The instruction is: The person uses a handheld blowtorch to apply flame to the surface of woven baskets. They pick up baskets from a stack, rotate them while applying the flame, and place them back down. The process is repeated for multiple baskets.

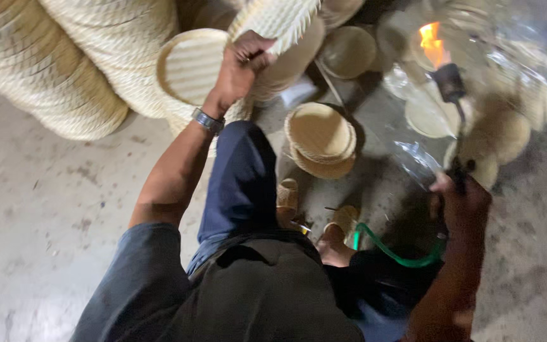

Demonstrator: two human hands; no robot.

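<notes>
Now | left hand (pixel 243 63) fingers closed on one woven tray (pixel 276 19); right hand (pixel 460 199) fingers gripping one lit torch (pixel 449 82); one green hose (pixel 400 253)

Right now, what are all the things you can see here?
Held tray: one, pale woven, frayed edge, top centre, in the left hand.
Tray stacks: several tall rows, cream, top left.
Round tray: one, cream, leaning behind the left wrist.
Small stack: a few trays, tan, on the floor at centre.
Torch: one, dark, orange flame on top, upper right, held by the right hand.
Hose: one, green, curling below the right hand.
Plastic sheet: clear, over more trays at right.
Floor: grey concrete.
Watch: one, metal, left wrist.
Left hand: raised, gripping the tray.
Right hand: lower right, gripping the torch's handle.
</notes>
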